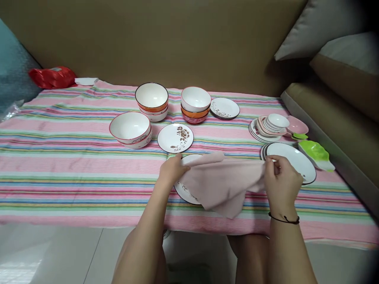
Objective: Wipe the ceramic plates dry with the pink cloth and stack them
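Note:
My left hand (171, 170) pinches one end of a pale pink cloth (222, 183) stretched out in front of me. The other end is gripped by my right hand (281, 185), which wears a dark wrist band. The cloth drapes over a white patterned plate (185, 192) near the front edge of the striped tablecloth (74, 173), hiding most of it. Just right of my right hand lies a stack of large white plates (296, 159).
Behind the cloth sit a small flowered plate (175, 138), a red-rimmed bowl stack (130, 129), two more bowl stacks (152, 100) (195, 103), another patterned plate (225, 108), stacked small saucers (274, 126), pink and green leaf dishes (316, 154). Sofa and cushions lie behind and right.

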Action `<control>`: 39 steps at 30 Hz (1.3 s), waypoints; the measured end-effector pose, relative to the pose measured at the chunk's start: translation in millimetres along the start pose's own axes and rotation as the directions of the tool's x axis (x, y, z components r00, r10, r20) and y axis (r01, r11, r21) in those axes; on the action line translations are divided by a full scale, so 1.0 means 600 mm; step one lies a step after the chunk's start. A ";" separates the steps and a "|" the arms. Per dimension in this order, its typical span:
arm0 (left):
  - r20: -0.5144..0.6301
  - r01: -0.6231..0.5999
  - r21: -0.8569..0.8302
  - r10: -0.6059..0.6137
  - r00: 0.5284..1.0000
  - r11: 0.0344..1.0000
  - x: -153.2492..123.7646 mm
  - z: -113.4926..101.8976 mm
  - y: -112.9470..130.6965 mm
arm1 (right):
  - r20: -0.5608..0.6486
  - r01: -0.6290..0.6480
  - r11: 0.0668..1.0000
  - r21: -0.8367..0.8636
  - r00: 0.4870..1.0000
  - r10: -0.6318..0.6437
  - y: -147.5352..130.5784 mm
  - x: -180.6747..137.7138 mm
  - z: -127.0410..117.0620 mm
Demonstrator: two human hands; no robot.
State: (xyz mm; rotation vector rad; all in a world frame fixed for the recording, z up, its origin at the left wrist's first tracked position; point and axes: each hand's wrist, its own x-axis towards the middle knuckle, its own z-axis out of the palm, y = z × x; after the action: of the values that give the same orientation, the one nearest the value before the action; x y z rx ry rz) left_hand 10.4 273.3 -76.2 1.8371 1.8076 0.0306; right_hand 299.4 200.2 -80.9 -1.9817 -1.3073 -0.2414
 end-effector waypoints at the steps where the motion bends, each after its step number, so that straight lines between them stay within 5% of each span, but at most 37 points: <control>1: -0.002 -0.002 -0.002 0.002 1.000 1.000 -0.001 0.000 0.001 | -0.051 0.056 0.998 -0.032 0.997 -0.058 -0.004 0.001 0.000; 4: -0.008 -0.008 0.000 0.008 1.000 1.000 -0.001 0.000 0.002 | -0.126 0.234 0.972 0.009 0.965 -0.231 -0.024 -0.002 0.009; 7: -0.010 -0.012 0.015 0.013 1.000 1.000 0.000 0.002 0.001 | 0.050 0.363 0.889 0.279 0.919 -0.391 -0.069 -0.025 0.031; 11: -0.022 -0.018 0.032 0.018 1.000 0.999 0.003 0.005 0.000 | 0.491 0.391 0.778 0.491 0.613 -0.619 -0.142 -0.077 0.065; 13: -0.026 -0.031 0.029 0.031 0.999 0.999 0.003 0.006 -0.001 | 0.535 0.429 0.773 0.468 0.558 -0.634 -0.162 -0.094 0.080; 19: -0.019 -0.017 0.008 0.017 1.000 1.000 0.004 0.009 0.000 | 0.398 0.457 0.821 0.343 0.721 -0.567 -0.157 -0.083 0.114; 25: -0.049 -0.036 0.011 0.036 0.998 0.999 0.004 0.012 0.000 | 0.422 0.530 0.801 0.279 0.682 -0.598 -0.162 -0.084 0.132; 29: -0.095 -0.022 0.046 0.026 0.995 0.999 0.004 0.017 0.006 | 0.387 0.544 0.805 0.237 0.707 -0.592 -0.168 -0.094 0.133; 34: -0.151 0.010 0.072 0.001 0.989 0.997 0.005 0.017 0.012 | 0.393 0.578 0.729 0.367 0.614 -0.684 -0.174 -0.105 0.136; 39: -0.160 0.019 0.063 -0.009 0.987 0.998 0.002 0.011 0.013 | 0.432 0.532 0.825 0.191 0.709 -0.557 -0.172 -0.106 0.139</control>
State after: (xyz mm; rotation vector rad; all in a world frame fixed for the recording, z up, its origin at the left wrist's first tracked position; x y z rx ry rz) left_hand 20.3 272.6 -79.4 1.9143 1.9509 0.1183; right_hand 162.6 231.6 -124.4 -1.6024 -2.1954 0.0132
